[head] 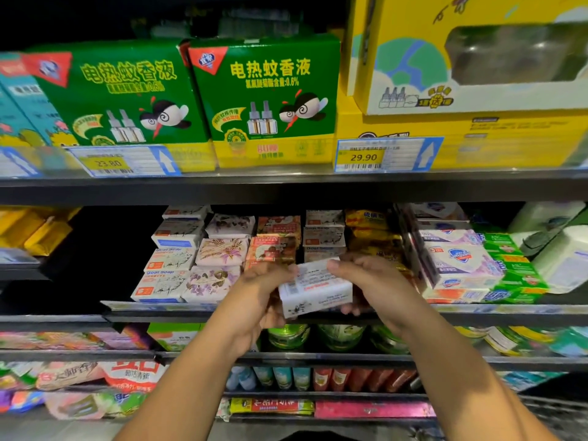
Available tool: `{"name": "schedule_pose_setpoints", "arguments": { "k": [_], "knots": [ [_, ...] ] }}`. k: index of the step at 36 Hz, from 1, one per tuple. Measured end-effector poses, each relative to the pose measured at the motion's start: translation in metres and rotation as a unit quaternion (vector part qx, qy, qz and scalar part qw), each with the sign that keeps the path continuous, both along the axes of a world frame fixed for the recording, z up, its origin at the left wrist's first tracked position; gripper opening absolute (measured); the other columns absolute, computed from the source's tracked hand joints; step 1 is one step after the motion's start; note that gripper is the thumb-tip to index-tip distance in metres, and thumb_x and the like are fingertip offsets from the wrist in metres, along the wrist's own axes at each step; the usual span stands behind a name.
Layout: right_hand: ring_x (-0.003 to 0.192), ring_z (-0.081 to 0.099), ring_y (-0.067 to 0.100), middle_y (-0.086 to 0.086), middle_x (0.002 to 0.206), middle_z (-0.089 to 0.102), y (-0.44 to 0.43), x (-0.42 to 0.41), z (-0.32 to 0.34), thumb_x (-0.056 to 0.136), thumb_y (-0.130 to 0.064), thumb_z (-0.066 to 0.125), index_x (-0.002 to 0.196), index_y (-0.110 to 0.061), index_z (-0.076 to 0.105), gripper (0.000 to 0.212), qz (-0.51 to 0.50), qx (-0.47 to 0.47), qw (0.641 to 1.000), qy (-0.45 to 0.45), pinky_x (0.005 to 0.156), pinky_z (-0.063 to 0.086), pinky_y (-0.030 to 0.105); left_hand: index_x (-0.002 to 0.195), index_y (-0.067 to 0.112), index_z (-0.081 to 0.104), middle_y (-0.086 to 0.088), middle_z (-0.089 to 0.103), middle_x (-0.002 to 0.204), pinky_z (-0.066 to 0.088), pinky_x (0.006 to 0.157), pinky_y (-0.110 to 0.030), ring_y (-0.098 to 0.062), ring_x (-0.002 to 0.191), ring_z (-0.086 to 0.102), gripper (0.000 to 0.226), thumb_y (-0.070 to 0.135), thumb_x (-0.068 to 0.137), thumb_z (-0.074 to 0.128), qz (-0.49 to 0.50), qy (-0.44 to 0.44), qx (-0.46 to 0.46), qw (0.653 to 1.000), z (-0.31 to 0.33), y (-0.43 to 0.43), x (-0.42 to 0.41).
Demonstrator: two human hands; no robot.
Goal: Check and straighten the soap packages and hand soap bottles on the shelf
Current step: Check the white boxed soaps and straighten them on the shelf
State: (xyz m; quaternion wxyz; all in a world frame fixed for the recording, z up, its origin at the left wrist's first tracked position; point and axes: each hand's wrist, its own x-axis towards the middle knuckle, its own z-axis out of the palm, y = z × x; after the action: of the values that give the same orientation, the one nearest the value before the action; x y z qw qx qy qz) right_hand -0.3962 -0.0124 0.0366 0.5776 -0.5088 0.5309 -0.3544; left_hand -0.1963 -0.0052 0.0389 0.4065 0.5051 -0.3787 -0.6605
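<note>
Held item: white soap box (pixel 318 289), tilted, printed face up, gripped at both ends in the air.
Left hand (pixel 264 297): fingers curled round the white soap box's left end.
Right hand (pixel 372 281): pinching the box's right end, thumb on top, fingers underneath.
Shelf edge (pixel 197 310): just behind and below the box.
Floral soap packs (pixel 219 259): stacked left of the box, beyond the left hand.
Goat Soap stacks (pixel 168 265): further left of the box than the floral packs.
Orange-red soap packs (pixel 275 246): just behind the box's left end.
Yellow soap packs (pixel 369 230): behind the box, up and to the right.
White-and-purple soap packs (pixel 461 259): right of the box, past the right hand.
Green soap packs (pixel 509 265): further right again.
Green cartons (pixel 267 100): one shelf above the box.
Green-lidded jars (pixel 288 335): one shelf below the box, between the forearms.
Small bottles (pixel 286 377): two shelves below the box.
</note>
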Motion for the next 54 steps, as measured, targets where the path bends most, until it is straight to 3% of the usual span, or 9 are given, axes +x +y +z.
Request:
{"name": "schedule_pose_setpoints", "arguments": {
  "k": [9, 17, 23, 30, 35, 41, 45, 49, 54],
  "knots": [
    [0.075, 0.071, 0.018, 0.004, 0.1, 0.074, 0.0, -0.01, -0.006, 0.092, -0.028, 0.07, 0.116, -0.026, 0.067, 0.025, 0.038, 0.008, 0.998, 0.051, 0.058, 0.054, 0.029, 0.105, 0.014, 0.069, -0.01, 0.074, 0.09, 0.053, 0.053, -0.026, -0.023, 0.067, 0.065, 0.028, 0.018, 0.079, 0.078, -0.06, -0.103, -0.053, 0.991, -0.007, -0.009, 0.013],
    [0.108, 0.054, -0.011, -0.028, 0.111, 0.06, -0.005, -0.012, 0.009, 0.085, -0.005, 0.075, 0.108, -0.052, 0.059, 0.055, 0.058, -0.242, 0.956, 0.157, 0.081, 0.041, 0.003, 0.102, 0.027, 0.072, -0.007, 0.072, 0.107, 0.057, 0.086, -0.044, -0.032, 0.101, 0.068, 0.044, 0.026, 0.063, 0.09, -0.107, -0.14, -0.187, 0.966, 0.004, -0.021, 0.033],
    [0.114, 0.05, 0.0, -0.026, 0.116, 0.052, -0.014, 0.008, 0.005, 0.086, -0.004, 0.074, 0.108, -0.067, 0.055, 0.069, 0.068, -0.343, 0.913, 0.209, 0.086, 0.039, 0.006, 0.104, 0.029, 0.063, 0.009, 0.07, 0.097, 0.051, 0.069, -0.019, -0.006, 0.086, 0.067, 0.044, 0.025, 0.07, 0.09, -0.12, -0.205, -0.179, 0.955, 0.006, -0.031, 0.043],
    [0.105, 0.064, -0.006, -0.014, 0.109, 0.069, -0.017, 0.023, -0.002, 0.081, 0.011, 0.073, 0.108, -0.029, 0.065, 0.048, 0.059, -0.21, 0.972, 0.085, 0.085, 0.05, 0.01, 0.111, 0.024, 0.055, 0.019, 0.064, 0.097, 0.044, 0.065, -0.002, 0.021, 0.08, 0.059, 0.063, -0.004, 0.065, 0.087, -0.103, -0.224, -0.205, 0.947, 0.009, -0.046, 0.05],
    [0.124, 0.056, 0.005, -0.02, 0.133, 0.058, -0.024, 0.01, -0.01, 0.069, -0.034, 0.089, 0.129, -0.052, 0.052, 0.072, 0.039, -0.141, 0.981, 0.125, 0.103, 0.048, 0.033, 0.112, 0.057, 0.042, 0.048, 0.057, 0.094, 0.044, 0.068, -0.004, 0.023, 0.087, 0.057, 0.069, 0.033, 0.068, 0.089, -0.204, -0.291, -0.231, 0.906, 0.002, -0.059, 0.045],
    [0.111, 0.063, 0.002, -0.005, 0.128, 0.059, -0.004, -0.005, -0.011, 0.066, -0.018, 0.091, 0.123, -0.036, 0.062, 0.066, -0.095, -0.142, 0.976, 0.137, 0.093, 0.048, 0.016, 0.131, 0.032, 0.044, 0.017, 0.058, 0.128, 0.046, 0.095, -0.015, 0.007, 0.109, 0.06, 0.081, 0.005, 0.069, 0.088, -0.31, -0.207, -0.196, 0.907, -0.019, -0.085, 0.01],
    [0.11, 0.064, 0.009, -0.002, 0.125, 0.06, 0.021, -0.019, -0.015, 0.069, -0.007, 0.089, 0.126, -0.024, 0.062, 0.066, -0.176, -0.142, 0.956, 0.184, 0.087, 0.054, 0.024, 0.154, 0.029, 0.005, 0.02, 0.028, 0.147, 0.011, 0.097, -0.001, 0.001, 0.127, 0.037, 0.094, 0.028, 0.089, 0.073, -0.407, -0.393, -0.277, 0.777, -0.029, -0.098, -0.016],
    [0.115, 0.062, 0.01, -0.011, 0.123, 0.061, 0.052, -0.044, -0.024, 0.065, -0.03, 0.09, 0.125, -0.034, 0.064, 0.065, -0.253, -0.139, 0.937, 0.195, 0.092, 0.051, 0.024, 0.157, 0.032, 0.013, 0.008, 0.009, 0.164, 0.003, 0.116, -0.028, -0.02, 0.149, 0.011, 0.085, 0.061, 0.089, 0.057, -0.427, -0.568, -0.362, 0.604, -0.04, -0.11, -0.021],
    [0.12, 0.059, 0.009, -0.02, 0.125, 0.063, 0.085, -0.076, -0.029, 0.067, -0.046, 0.084, 0.125, -0.04, 0.065, 0.061, -0.295, -0.164, 0.908, 0.247, 0.099, 0.048, 0.028, 0.15, 0.039, 0.033, 0.01, 0.03, 0.156, 0.017, 0.11, -0.024, -0.013, 0.141, 0.03, 0.071, 0.057, 0.086, 0.058, -0.447, -0.56, -0.344, 0.607, -0.045, -0.121, -0.036]
  ]
}}
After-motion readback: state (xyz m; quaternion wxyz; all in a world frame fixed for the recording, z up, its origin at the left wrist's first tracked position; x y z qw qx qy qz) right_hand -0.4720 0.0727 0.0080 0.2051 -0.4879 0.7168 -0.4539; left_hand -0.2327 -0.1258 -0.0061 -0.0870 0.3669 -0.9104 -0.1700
